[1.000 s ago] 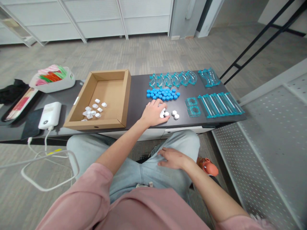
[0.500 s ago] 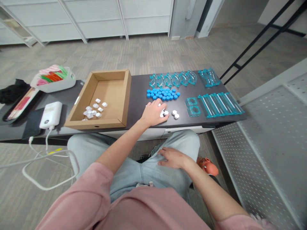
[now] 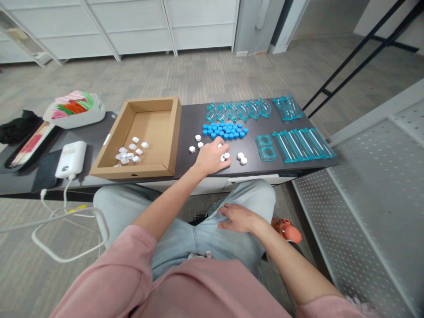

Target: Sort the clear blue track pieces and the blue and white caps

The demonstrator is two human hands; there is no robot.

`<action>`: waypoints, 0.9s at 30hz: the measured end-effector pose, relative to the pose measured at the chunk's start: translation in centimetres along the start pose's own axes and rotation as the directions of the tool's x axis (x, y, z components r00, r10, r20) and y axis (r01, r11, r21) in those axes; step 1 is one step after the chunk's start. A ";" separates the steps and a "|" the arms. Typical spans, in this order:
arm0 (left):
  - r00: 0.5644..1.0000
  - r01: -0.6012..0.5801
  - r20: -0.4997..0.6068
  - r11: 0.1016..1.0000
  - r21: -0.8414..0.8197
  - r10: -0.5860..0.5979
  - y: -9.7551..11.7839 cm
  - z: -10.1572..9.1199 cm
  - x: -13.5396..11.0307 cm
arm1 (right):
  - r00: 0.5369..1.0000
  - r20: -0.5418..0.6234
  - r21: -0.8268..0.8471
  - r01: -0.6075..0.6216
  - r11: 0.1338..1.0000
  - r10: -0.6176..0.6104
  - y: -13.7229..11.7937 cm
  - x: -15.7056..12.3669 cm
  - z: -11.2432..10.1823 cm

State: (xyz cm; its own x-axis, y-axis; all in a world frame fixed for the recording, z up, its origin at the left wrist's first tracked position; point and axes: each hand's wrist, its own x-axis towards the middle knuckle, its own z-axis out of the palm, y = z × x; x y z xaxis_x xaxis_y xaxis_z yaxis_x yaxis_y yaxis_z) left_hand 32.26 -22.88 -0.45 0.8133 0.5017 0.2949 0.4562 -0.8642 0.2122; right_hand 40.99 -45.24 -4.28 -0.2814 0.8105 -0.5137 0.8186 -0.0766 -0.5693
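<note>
My left hand (image 3: 211, 158) rests on the dark table (image 3: 192, 121), fingers curled round small white hexagon pieces (image 3: 225, 156). Three more white hexagons (image 3: 196, 143) lie just left of it, two others (image 3: 241, 158) to its right. A cluster of blue hexagons (image 3: 225, 129) sits right behind the hand. The open cardboard box (image 3: 172, 132) to the left holds several white hexagons (image 3: 130, 152). On my thigh my right hand (image 3: 240, 218) lies flat, fingers stretched out, holding nothing.
Clear teal curved pieces (image 3: 238, 109), straight channel pieces (image 3: 303, 143) and two square frames (image 3: 266, 147) lie on the table's right. A white device (image 3: 70, 159) with a cable, a white tub of coloured strips (image 3: 74, 108) and a tray (image 3: 28, 143) sit on the left.
My left hand has curled in and drawn slightly back. Three white hexagons now lie bare on the table to its left. My right hand has not moved.
</note>
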 end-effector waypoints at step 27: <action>0.996 0.031 -0.077 0.999 -0.019 -0.033 0.3 -3.5 0.1 | 1.000 -0.020 0.018 0.013 1.000 -0.013 0.4 -0.1 0.4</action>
State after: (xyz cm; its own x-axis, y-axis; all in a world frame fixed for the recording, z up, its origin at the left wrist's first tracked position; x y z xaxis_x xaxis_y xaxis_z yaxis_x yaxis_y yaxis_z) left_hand 31.24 -22.95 2.96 0.7676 0.5312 0.3587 0.4743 -0.8471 0.2395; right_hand 41.16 -45.56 -4.76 -0.2819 0.8229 -0.4933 0.8057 -0.0760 -0.5874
